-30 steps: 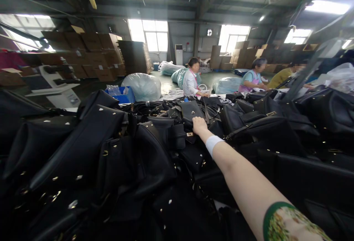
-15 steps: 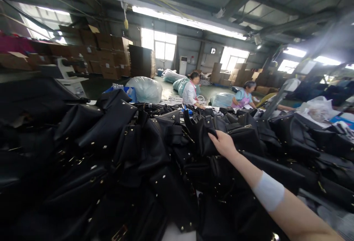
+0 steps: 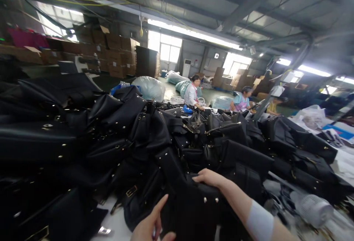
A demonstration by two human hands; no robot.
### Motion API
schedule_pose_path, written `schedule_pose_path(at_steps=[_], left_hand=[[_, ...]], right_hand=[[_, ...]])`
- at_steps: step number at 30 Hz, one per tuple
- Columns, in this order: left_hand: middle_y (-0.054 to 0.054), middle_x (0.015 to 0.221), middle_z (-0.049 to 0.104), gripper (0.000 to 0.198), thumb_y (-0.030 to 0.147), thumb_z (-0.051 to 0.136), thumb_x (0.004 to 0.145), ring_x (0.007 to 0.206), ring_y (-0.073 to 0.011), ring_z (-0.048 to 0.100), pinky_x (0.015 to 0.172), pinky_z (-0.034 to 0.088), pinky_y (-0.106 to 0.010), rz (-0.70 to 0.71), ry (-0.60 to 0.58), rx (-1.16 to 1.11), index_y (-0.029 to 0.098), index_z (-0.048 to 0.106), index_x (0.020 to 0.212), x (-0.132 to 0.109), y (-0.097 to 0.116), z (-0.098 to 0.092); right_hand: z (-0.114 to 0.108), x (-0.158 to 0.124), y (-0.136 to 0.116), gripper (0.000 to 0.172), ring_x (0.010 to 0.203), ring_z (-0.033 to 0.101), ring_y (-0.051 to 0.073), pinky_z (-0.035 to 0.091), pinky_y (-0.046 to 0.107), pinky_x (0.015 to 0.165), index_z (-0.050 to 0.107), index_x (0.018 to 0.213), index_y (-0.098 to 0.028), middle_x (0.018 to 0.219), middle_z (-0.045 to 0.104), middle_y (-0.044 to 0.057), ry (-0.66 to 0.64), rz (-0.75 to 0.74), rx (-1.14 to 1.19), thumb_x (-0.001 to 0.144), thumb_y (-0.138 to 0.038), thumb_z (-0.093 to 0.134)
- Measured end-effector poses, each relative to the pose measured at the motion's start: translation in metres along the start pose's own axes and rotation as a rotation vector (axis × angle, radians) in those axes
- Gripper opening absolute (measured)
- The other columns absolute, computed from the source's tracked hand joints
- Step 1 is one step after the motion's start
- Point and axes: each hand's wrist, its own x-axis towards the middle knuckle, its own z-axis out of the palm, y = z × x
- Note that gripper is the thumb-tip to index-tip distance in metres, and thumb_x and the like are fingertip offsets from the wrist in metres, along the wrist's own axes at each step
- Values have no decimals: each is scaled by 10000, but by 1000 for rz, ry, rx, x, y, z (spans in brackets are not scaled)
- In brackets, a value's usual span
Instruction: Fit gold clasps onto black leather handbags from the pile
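Note:
A black leather-like bag (image 3: 190, 211) with metal studs stands close in front of me. My right hand (image 3: 211, 179), wearing a pale band on its forearm, grips the top edge of this bag. My left hand (image 3: 152, 220) has come up at the bottom edge beside the bag, index finger and thumb apart. A small glint shows by its other fingers, too unclear to name. Around both hands lies a heap of similar black bags (image 3: 110, 123) with gold-coloured buckles and studs.
A pale machine part (image 3: 315, 209) sits at the lower right. White plastic bags (image 3: 309, 117) and a blue box (image 3: 337, 132) lie beyond it. People (image 3: 192, 95) sit across the heap. Stacked cartons (image 3: 116, 56) and a stuffed clear sack (image 3: 151, 88) stand behind.
My right hand has drawn a black bag out of the heap, down and towards me. My left hand has come into view at the bottom.

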Motion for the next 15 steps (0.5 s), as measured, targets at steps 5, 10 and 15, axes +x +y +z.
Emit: schedule_pose_path(at_steps=[5, 10, 15], left_hand=[[-71, 989, 700, 743, 399, 670, 740, 895, -242, 647, 764, 476, -292, -82, -190, 156, 225, 415, 1416, -8, 3, 31], [-92, 894, 700, 603, 456, 517, 885, 831, -244, 657, 763, 482, -325, -183, -53, 202, 160, 417, 1401, -11, -11, 22], [-100, 1041, 688, 518, 446, 442, 937, 880, -218, 658, 806, 500, -322, -250, 155, 90, 150, 450, 1362, -6, -30, 0]], right_hand=[[70, 30, 37, 206, 538, 573, 148, 458, 248, 531, 635, 602, -139, 564, 620, 24, -47, 47, 20, 729, -292, 689], [107, 12, 63, 389, 1071, 600, 195, 489, 287, 844, 639, 1098, -177, 1160, 661, 76, -16, -113, 195, 910, -458, 447], [131, -11, 84, 692, 1123, 589, 251, 497, 356, 894, 487, 1305, -199, 1279, 596, 115, -78, -421, 66, 705, -442, 733]])
